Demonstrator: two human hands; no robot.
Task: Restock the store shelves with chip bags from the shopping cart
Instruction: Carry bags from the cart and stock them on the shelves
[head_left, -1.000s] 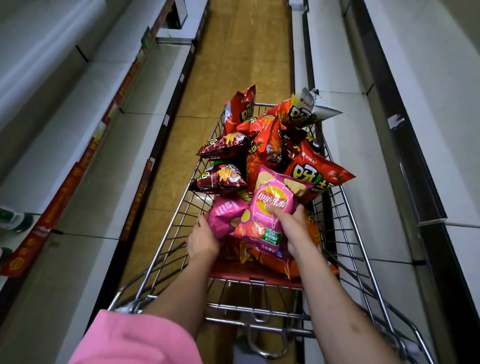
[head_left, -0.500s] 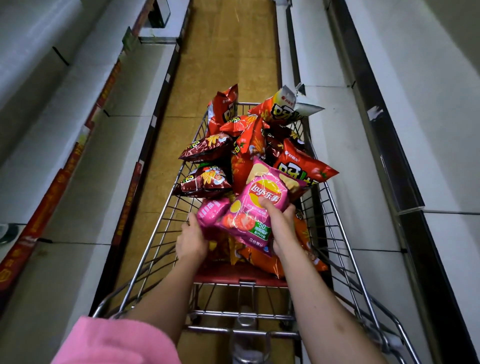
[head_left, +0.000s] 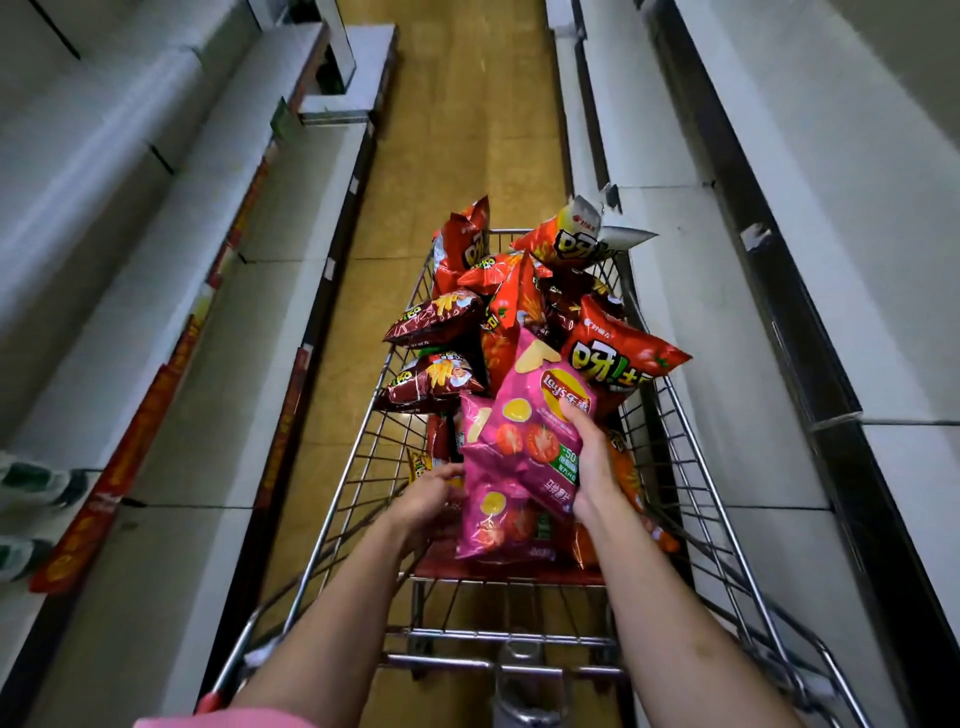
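Observation:
A wire shopping cart (head_left: 363, 457) stands in the aisle in front of me, piled with red, orange and dark-red chip bags (head_left: 618, 358). My right hand (head_left: 587, 457) grips a pink Lay's bag (head_left: 530, 415) by its right edge and holds it tilted above the pile. A second pink Lay's bag (head_left: 493, 514) hangs just below and in front of it. My left hand (head_left: 431, 493) touches the left edge of that lower bag, fingers curled on it; how firm the hold is stays unclear.
White shelves (head_left: 171, 291) with red price strips (head_left: 119, 483) run along the left, holding green-and-white items (head_left: 31, 483) at the far left edge. More white shelves (head_left: 737, 291) with black rails line the right. The tan floor (head_left: 467, 130) stretches ahead of the cart.
My right hand has lifted the pink Lay's bag higher and tilted it. A second pink bag has come up under it with my left hand at its edge.

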